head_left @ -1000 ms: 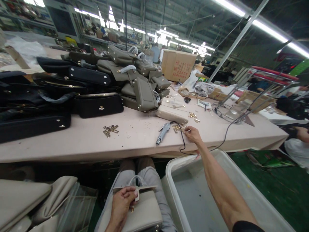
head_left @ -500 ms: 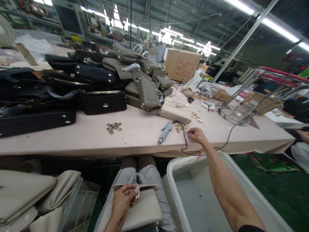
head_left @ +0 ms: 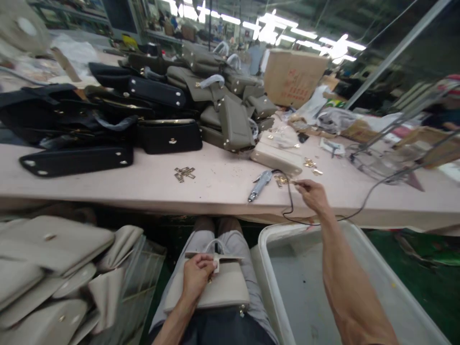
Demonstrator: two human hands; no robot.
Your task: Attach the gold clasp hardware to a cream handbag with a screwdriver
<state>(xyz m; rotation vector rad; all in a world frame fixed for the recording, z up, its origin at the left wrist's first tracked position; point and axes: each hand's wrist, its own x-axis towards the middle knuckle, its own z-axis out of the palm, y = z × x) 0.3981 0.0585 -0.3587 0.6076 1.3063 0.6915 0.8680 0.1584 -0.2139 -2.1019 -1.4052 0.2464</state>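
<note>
Head view: a cream handbag point(head_left: 226, 290) is lying across the seated person's lap, the thighs apparently serving as a work support. Left hand point(head_left: 196, 278) is closing thumb and fingers on the pale tab point(head_left: 216, 263) at the bag's front, presumably for steadying it. Cream bags point(head_left: 68, 244) are lying in a heap at the left, and a white bin point(head_left: 309, 282) is standing at the right, both apparently within easy reach. On the table point(head_left: 158, 194), right hand point(head_left: 316, 195) is reaching out with fingers nearly closed; the tips appear to be pinching a small gold-coloured piece point(head_left: 293, 182), though blur is limiting certainty. Loose metal fittings point(head_left: 280, 181) are lying just beside those fingertips, likely for quick picking. A powered driver point(head_left: 260, 186) is resting near them, its cable point(head_left: 290, 196) trailing rightward, probably so that the tool is staying handy. Farther back, another cream bag point(head_left: 276, 159) is lying before piled olive bags point(head_left: 235, 122), with black bags point(head_left: 170, 136) sitting leftward, seemingly grouped by colour. Beyond, a cardboard box point(head_left: 294, 76) is standing upright.
</note>
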